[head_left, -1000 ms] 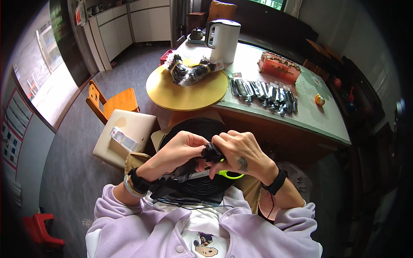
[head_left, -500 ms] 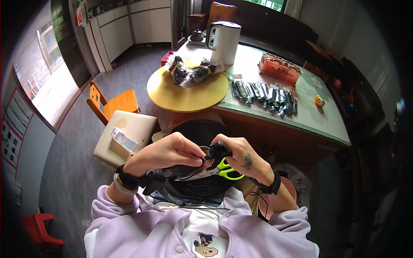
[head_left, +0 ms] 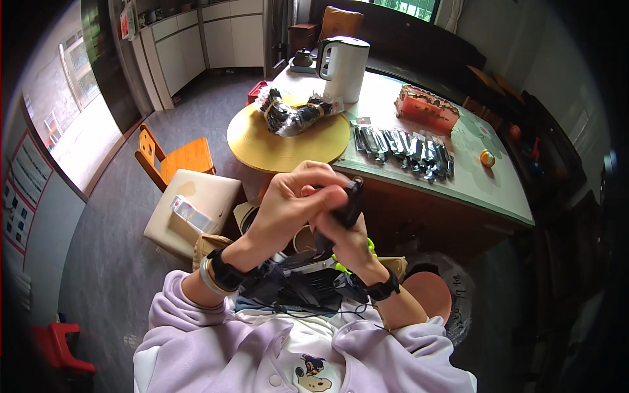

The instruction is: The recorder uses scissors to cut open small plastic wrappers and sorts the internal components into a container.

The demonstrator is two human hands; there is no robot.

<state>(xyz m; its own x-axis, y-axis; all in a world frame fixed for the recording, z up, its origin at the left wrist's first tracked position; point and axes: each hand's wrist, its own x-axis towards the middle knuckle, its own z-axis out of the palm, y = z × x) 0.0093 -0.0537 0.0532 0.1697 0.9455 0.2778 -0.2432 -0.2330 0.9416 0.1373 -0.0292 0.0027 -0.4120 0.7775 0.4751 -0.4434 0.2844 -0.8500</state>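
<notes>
In the head view, the person's right hand (head_left: 350,239) is clasping a black bundle (head_left: 352,200) upright above the lap, its fingers wrapping the lower part. The left hand (head_left: 304,196) is meeting it near the top; its fingers are curling inward but blurring, so whether they are pinching the bundle cannot be told. Scissors (head_left: 371,247) are showing behind the right hand, held or merely resting, over black strips (head_left: 295,291) on the lap.

The step in hand seems to be handling the bundle two-handed; the next move is probably calling for a steady right grip and for minding the blades.

Beyond, the bench (head_left: 508,196) is carrying a kettle (head_left: 347,73), a pink box (head_left: 426,108), a ball (head_left: 487,158) and black packets (head_left: 401,149). A round board (head_left: 246,147) is overhanging its edge, bearing tied packets (head_left: 282,119). A cream stool (head_left: 164,229) and an orange chair (head_left: 187,157) are standing leftward on the grey floor (head_left: 118,262); pale cabinets (head_left: 232,39) are lining the far wall.
</notes>
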